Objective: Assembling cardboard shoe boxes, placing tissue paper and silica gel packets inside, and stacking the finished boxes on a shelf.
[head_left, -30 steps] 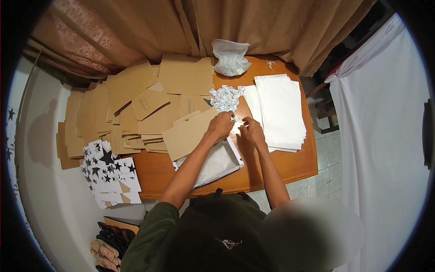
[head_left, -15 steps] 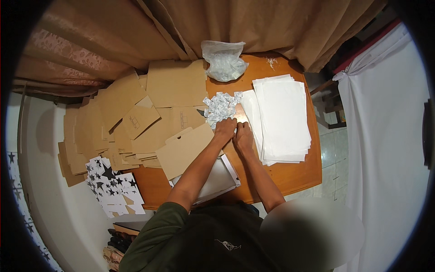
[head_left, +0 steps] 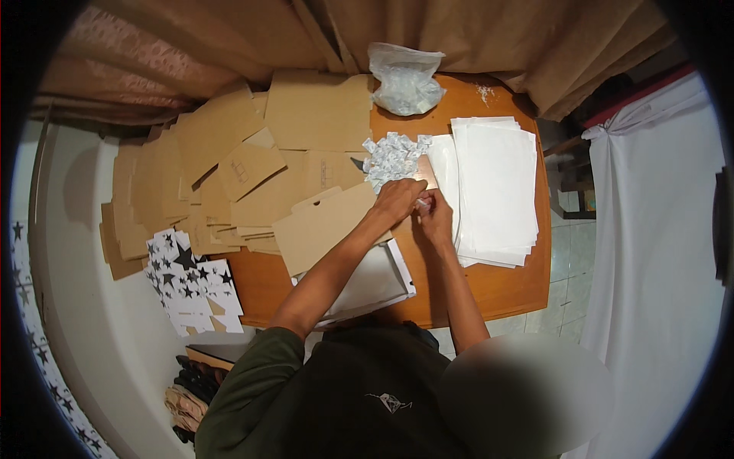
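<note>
Both my hands meet over the table just below a heap of small white printed packets. My right hand is closed, pinching a small whitish packet at its fingertips. My left hand reaches over beside it with its fingers curled down; whatever they grip is hidden. Beneath my left forearm lies an open shallow box with a white inside. Its brown flap rests folded out to the upper left.
Flat brown cardboard pieces overlap across the table's left side. A stack of white sheets lies at the right. A clear plastic bag of packets stands at the back. Star-patterned white card pieces sit at the left edge.
The whole view has shifted, so the table sits higher and farther right. My hands stay together near the heap; the right one has turned slightly, and the whitish packet shows more clearly.
</note>
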`<action>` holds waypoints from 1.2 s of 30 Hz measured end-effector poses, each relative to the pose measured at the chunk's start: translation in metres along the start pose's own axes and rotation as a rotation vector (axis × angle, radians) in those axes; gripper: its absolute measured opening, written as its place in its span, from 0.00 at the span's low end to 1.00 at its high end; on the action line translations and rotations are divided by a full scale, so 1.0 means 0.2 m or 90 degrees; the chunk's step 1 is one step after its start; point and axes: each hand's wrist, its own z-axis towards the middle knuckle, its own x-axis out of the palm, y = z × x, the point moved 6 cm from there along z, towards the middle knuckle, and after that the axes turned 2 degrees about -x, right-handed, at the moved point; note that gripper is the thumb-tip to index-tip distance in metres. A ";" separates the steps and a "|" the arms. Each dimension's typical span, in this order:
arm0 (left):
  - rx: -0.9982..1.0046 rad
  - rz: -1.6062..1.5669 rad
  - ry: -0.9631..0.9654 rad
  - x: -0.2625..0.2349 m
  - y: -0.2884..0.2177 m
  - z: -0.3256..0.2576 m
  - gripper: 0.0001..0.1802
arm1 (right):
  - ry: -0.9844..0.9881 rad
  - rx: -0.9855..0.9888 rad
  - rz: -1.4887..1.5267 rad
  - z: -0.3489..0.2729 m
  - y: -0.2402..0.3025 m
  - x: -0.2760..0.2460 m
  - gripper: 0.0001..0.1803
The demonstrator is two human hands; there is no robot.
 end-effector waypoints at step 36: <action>-0.158 0.029 -0.360 -0.44 0.62 -1.18 0.22 | 0.307 -0.471 -0.393 -0.31 0.68 0.84 0.16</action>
